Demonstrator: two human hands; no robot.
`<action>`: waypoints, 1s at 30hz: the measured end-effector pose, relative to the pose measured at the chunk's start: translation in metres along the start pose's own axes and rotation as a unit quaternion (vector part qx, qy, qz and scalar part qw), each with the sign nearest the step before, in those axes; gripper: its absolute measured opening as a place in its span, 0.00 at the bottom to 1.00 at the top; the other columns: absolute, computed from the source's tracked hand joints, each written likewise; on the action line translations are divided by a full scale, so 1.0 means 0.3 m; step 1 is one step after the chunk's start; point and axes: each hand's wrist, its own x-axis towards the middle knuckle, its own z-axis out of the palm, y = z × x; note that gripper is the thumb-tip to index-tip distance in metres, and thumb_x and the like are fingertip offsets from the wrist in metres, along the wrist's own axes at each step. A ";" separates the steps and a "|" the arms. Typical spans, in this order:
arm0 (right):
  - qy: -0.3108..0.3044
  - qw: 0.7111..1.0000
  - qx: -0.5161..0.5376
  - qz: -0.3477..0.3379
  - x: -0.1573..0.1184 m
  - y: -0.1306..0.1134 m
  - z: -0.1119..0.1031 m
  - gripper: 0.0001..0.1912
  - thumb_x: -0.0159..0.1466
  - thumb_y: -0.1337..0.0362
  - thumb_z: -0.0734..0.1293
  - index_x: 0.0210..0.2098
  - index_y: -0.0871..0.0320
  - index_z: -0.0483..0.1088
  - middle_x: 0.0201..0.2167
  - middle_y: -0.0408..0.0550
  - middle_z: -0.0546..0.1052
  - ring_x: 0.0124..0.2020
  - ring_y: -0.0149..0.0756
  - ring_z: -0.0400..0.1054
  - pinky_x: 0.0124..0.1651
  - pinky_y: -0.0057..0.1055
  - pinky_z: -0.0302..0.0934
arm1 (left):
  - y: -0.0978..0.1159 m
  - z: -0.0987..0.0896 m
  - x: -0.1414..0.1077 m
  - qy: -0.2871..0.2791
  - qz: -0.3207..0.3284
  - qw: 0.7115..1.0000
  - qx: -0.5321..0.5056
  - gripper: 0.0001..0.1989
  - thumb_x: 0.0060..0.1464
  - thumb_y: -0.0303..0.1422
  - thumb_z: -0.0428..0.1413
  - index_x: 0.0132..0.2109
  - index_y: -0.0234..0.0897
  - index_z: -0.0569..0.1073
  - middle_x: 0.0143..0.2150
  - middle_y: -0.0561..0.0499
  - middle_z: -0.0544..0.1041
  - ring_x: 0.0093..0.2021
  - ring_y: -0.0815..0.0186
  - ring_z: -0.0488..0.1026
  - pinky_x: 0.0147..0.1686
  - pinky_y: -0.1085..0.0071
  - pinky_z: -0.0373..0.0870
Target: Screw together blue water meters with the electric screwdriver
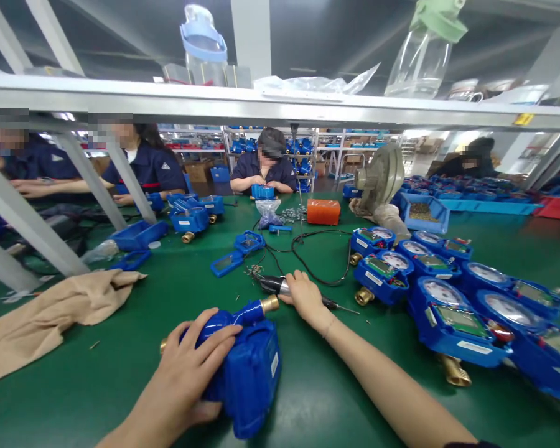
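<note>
The left hand (186,373) is closed around a blue water meter (249,379) — the meter rests on the green workbench (98,367) with its brass end pointing up and right. The right hand (305,295) grips an electric screwdriver (273,285) just beside that brass end — more blue meters (452,317) lie to the right.

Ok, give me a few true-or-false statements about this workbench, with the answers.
1. The left hand is gripping a blue water meter. True.
2. The right hand is holding pliers. False: it holds an electric screwdriver.
3. An orange box sits on the green bench. True.
4. The co-worker across the bench wears a white coat. False: the co-worker wears a dark jacket.
</note>
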 end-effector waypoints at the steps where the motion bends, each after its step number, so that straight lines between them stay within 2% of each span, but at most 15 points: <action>1: 0.009 1.000 -0.002 0.008 0.004 0.006 0.003 0.16 0.68 0.58 0.66 0.52 0.61 0.68 0.51 0.53 0.72 0.49 0.42 0.70 0.49 0.44 0.69 | -0.001 -0.004 -0.003 -0.021 -0.014 1.000 -0.002 0.35 0.35 0.28 0.59 0.56 0.44 0.68 0.61 0.46 0.72 0.66 0.35 0.56 0.54 0.40 0.57; 4: 0.034 0.999 0.002 0.039 0.027 0.028 0.013 0.16 0.69 0.58 0.66 0.52 0.61 0.68 0.50 0.53 0.72 0.48 0.41 0.70 0.48 0.43 0.70 | -0.030 -0.022 -0.005 -0.074 -0.064 0.994 -0.041 0.37 0.34 0.28 0.57 0.57 0.44 0.67 0.60 0.45 0.73 0.66 0.38 0.58 0.56 0.45 0.60; 6: 0.048 0.997 0.009 0.058 0.045 0.043 0.019 0.16 0.69 0.58 0.66 0.52 0.61 0.68 0.50 0.53 0.72 0.48 0.42 0.70 0.49 0.43 0.69 | -0.073 -0.044 0.013 -0.119 -0.132 0.979 -0.100 0.35 0.38 0.33 0.61 0.57 0.41 0.67 0.59 0.43 0.73 0.63 0.41 0.63 0.58 0.50 0.63; 8: 0.061 0.995 0.022 0.072 0.058 0.058 0.022 0.16 0.68 0.58 0.66 0.52 0.61 0.69 0.51 0.53 0.72 0.49 0.42 0.70 0.50 0.45 0.68 | -0.131 -0.069 0.046 -0.176 -0.212 0.942 -0.190 0.35 0.41 0.41 0.65 0.57 0.38 0.67 0.57 0.41 0.75 0.57 0.45 0.71 0.55 0.55 0.68; 9: 0.069 0.994 0.032 0.077 0.062 0.064 0.022 0.16 0.68 0.59 0.66 0.52 0.61 0.69 0.51 0.53 0.72 0.49 0.43 0.70 0.51 0.46 0.68 | -0.163 -0.081 0.066 -0.209 -0.229 0.916 -0.256 0.35 0.42 0.44 0.65 0.57 0.39 0.67 0.55 0.43 0.75 0.55 0.47 0.73 0.54 0.57 0.70; 11: 0.088 0.992 0.060 0.074 0.067 0.073 0.017 0.16 0.68 0.59 0.66 0.53 0.60 0.68 0.54 0.54 0.70 0.52 0.44 0.68 0.53 0.48 0.66 | -0.225 -0.099 0.106 -0.246 -0.233 0.861 -0.380 0.32 0.47 0.46 0.63 0.58 0.40 0.67 0.53 0.47 0.77 0.54 0.50 0.73 0.53 0.61 0.71; 12: 0.096 0.990 0.080 0.063 0.067 0.074 0.013 0.16 0.68 0.60 0.66 0.53 0.60 0.68 0.55 0.54 0.69 0.54 0.46 0.67 0.55 0.50 0.65 | -0.252 -0.104 0.123 -0.252 -0.228 0.842 -0.418 0.30 0.50 0.46 0.62 0.57 0.40 0.68 0.53 0.48 0.77 0.55 0.51 0.73 0.54 0.61 0.70; 14: 0.105 0.985 0.134 0.012 0.064 0.067 0.003 0.18 0.68 0.59 0.66 0.55 0.60 0.67 0.58 0.56 0.66 0.58 0.49 0.62 0.59 0.53 0.60 | -0.300 -0.106 0.154 -0.252 -0.223 0.826 -0.453 0.27 0.54 0.47 0.59 0.57 0.40 0.70 0.53 0.49 0.77 0.56 0.51 0.72 0.56 0.61 0.69; 16: 0.094 0.972 0.202 -0.075 0.056 0.046 -0.005 0.22 0.67 0.56 0.66 0.57 0.59 0.66 0.60 0.57 0.65 0.62 0.50 0.59 0.63 0.52 0.55 | -0.342 -0.099 0.182 -0.256 -0.217 0.822 -0.460 0.27 0.55 0.49 0.56 0.58 0.40 0.71 0.55 0.49 0.77 0.56 0.50 0.72 0.56 0.60 0.69; 18: 0.062 0.943 0.274 -0.177 0.048 0.010 -0.007 0.27 0.66 0.54 0.67 0.62 0.56 0.62 0.62 0.56 0.64 0.64 0.46 0.57 0.65 0.45 0.53 | -0.383 -0.090 0.210 -0.275 -0.208 0.817 -0.462 0.30 0.54 0.52 0.55 0.58 0.40 0.72 0.55 0.48 0.77 0.55 0.49 0.73 0.55 0.60 0.70; 21: 0.005 0.887 0.361 -0.290 0.047 -0.061 0.003 0.47 0.57 0.49 0.75 0.68 0.52 0.52 0.67 0.54 0.60 0.68 0.46 0.53 0.68 0.42 0.50 | -0.444 -0.085 0.255 -0.307 -0.193 0.814 -0.453 0.31 0.52 0.55 0.56 0.56 0.39 0.75 0.52 0.47 0.79 0.54 0.48 0.74 0.54 0.60 0.71; 23: -0.019 0.857 0.402 -0.322 0.062 -0.111 0.014 0.63 0.47 0.47 0.79 0.71 0.51 0.43 0.70 0.56 0.54 0.70 0.51 0.47 0.70 0.46 0.43 | -0.477 -0.091 0.280 -0.321 -0.185 0.816 -0.443 0.33 0.49 0.55 0.58 0.55 0.39 0.76 0.51 0.47 0.80 0.52 0.47 0.75 0.53 0.60 0.72; 25: -0.034 0.834 0.438 -0.335 0.090 -0.156 0.029 0.70 0.43 0.47 0.81 0.72 0.51 0.37 0.71 0.56 0.50 0.72 0.52 0.42 0.71 0.46 0.39 | -0.489 -0.107 0.291 -0.315 -0.185 0.826 -0.429 0.35 0.47 0.54 0.61 0.58 0.41 0.73 0.54 0.47 0.79 0.53 0.47 0.75 0.53 0.59 0.72; 27: -0.047 0.812 0.471 -0.342 0.124 -0.194 0.048 0.72 0.42 0.48 0.81 0.72 0.52 0.35 0.72 0.56 0.48 0.72 0.50 0.43 0.71 0.43 0.41 | -0.470 -0.130 0.284 -0.283 -0.202 0.846 -0.405 0.40 0.47 0.52 0.62 0.64 0.43 0.65 0.59 0.47 0.74 0.57 0.48 0.72 0.55 0.59 0.70; 30: -0.055 0.790 0.512 -0.332 0.157 -0.238 0.081 0.70 0.41 0.48 0.81 0.71 0.53 0.38 0.71 0.56 0.50 0.70 0.48 0.47 0.71 0.41 0.44 | -0.379 -0.155 0.255 -0.191 -0.221 0.896 -0.335 0.46 0.50 0.50 0.61 0.70 0.47 0.51 0.68 0.46 0.62 0.65 0.50 0.63 0.59 0.59 0.66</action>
